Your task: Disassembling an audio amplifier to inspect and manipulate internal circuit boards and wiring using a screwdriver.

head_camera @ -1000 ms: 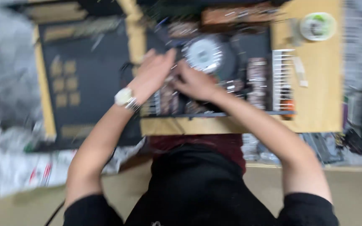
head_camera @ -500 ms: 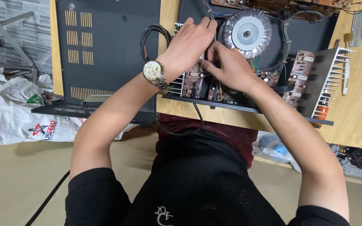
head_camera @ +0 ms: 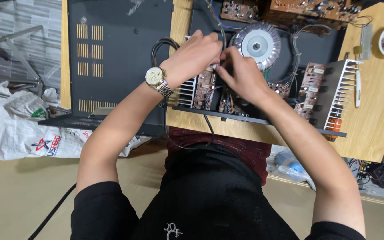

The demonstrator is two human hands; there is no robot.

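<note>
- the fingertips of both hands met just left of the toroid [head_camera: 258, 43], pinched together on something small; the fingers hid what it was, so i cannot tell the thing itself.
- left hand [head_camera: 195, 57] came in from the left of the toroid, fingers curled and pressed together, thumb side turned toward the right hand.
- right hand [head_camera: 241, 73] sat below-left of the toroid, fingers bent and closed against the left fingertips; both hands were equally near the pinched spot, which lay right between them.
- directly under the pinch, below-left of the toroid, stood a small board [head_camera: 204, 89] with its long axis running toward the person.
- a black cable [head_camera: 162, 46] looped left of the toroid, passing beneath the left hand.
- a watch [head_camera: 155, 77] ringed the left wrist.
- a finned heatsink [head_camera: 341, 95] lay well right of the toroid.
- the black lid [head_camera: 116, 53] lay far left of it, on the wooden table [head_camera: 378, 115].
</note>
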